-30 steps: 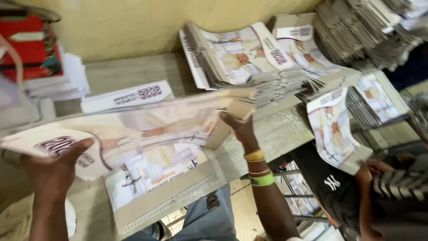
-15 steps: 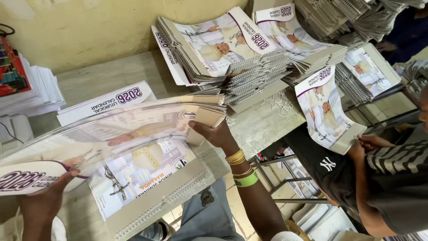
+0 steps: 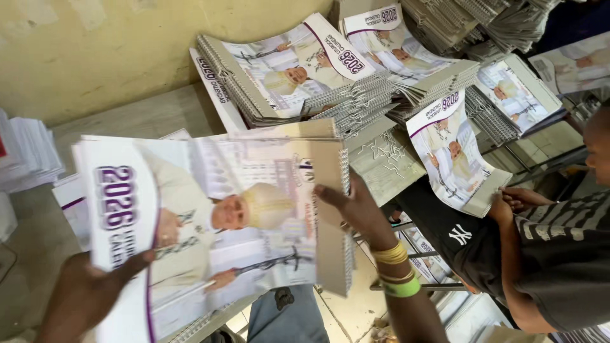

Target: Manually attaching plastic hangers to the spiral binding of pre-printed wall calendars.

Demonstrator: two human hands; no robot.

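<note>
I hold a large spiral-bound wall calendar [image 3: 216, 216] with a photo cover, raised off the table and tilted toward me. My left hand [image 3: 89, 292] grips its lower left edge, by the purple-printed white strip. My right hand [image 3: 356, 209] holds the spiral-bound right edge, thumb on the cover; gold and green bangles circle that wrist. Under the calendar, further calendars show at the table's front edge.
Stacks of the same calendars [image 3: 298, 76] are piled at the back and right of the grey table [image 3: 140, 117]. A white paper pile [image 3: 25, 152] sits far left. Another person in a striped shirt [image 3: 565, 254] stands right, holding a calendar [image 3: 457, 152].
The calendar has been lifted and tipped up so its cover faces me; before, it lay flatter over the table. Both hands stayed on its two ends.
</note>
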